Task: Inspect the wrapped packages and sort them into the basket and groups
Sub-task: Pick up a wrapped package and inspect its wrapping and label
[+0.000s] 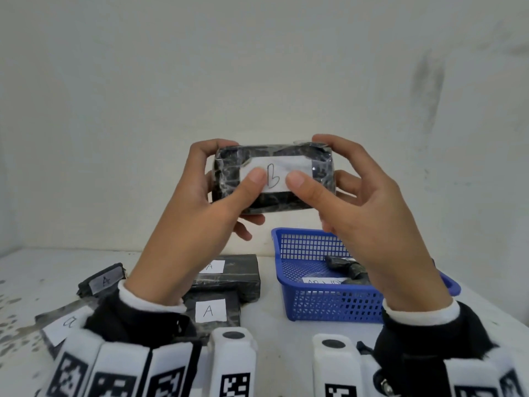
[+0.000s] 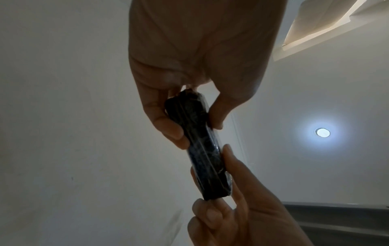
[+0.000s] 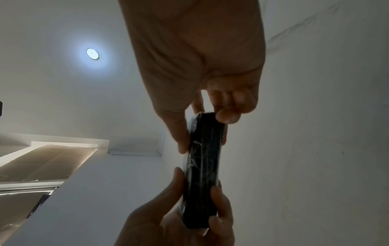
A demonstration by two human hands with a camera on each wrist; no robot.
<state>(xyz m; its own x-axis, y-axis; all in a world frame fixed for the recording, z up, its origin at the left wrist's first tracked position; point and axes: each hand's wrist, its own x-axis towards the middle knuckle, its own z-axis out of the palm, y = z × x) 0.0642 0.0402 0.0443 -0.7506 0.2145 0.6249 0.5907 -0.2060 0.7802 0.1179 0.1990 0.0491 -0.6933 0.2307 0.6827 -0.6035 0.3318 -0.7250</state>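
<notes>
Both hands make the grip: my left hand [image 1: 197, 193] and my right hand [image 1: 363, 202] hold one black wrapped package [image 1: 272, 179] between them, raised well above the tabletop [image 1: 272, 333]. Each hand clamps one end of it, thumb on the near face and fingers curled round the back. The two thumbs press on its white label [image 1: 276, 174], one on each side of a handwritten "B". In the left wrist view the same package [image 2: 200, 144] shows edge-on, pinched at both ends; the right wrist view gives the same edge-on package [image 3: 202, 169] with fingers wrapped round it from above and below.

Below the grip and to its left I count four more black packages lying on the tabletop. Three carry labels reading "A": one far left [image 1: 101, 279], one just under my left wrist [image 1: 211, 310], and one behind that [image 1: 229, 270]. The last two lie touching. The fourth [image 1: 61, 328] sits at the near left edge, partly hidden by my sleeve; its label mark is turned sideways and I cannot read it for sure.

Below the grip and to its right stands one blue mesh basket [image 1: 323, 302]. Inside it I see one dark wrapped bundle [image 1: 347, 267], mostly covered by my right wrist, and one white label [image 1: 322, 280] at the front wall whose writing is too cut off to read.

Above, in the wrist views, one round ceiling light [image 2: 323, 132] glows.
</notes>
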